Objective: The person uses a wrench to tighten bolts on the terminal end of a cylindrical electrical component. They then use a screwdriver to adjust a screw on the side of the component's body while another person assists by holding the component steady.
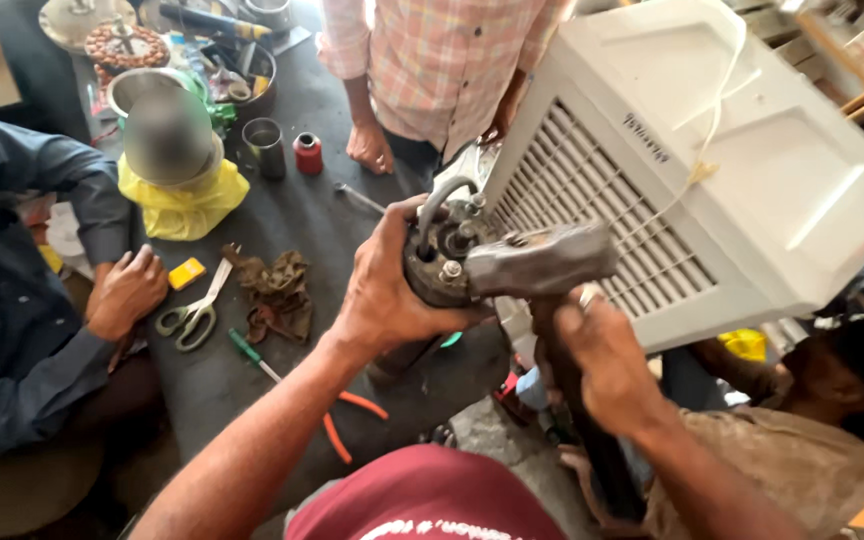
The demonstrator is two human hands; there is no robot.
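Note:
My left hand [384, 290] grips a dark round motor part [439, 262] with bolts and a grey cable rising from its top. A hammer is in my right hand [604, 362], held by its dark handle. The grey hammer head [540, 260] rests against the side of the motor part. Both hands are in the middle of the view, over the edge of a dark worktable [292, 220]. A white air cooler [712, 160] with a slatted grille lies tilted just behind the motor part.
On the table lie scissors [192, 312], a dirty rag [277, 290], a green-handled screwdriver [252, 355], orange-handled pliers [347, 420], a small red can [308, 152], a metal cup [265, 147] and a yellow cloth [184, 205]. Other people sit left, stand behind, and crouch at right.

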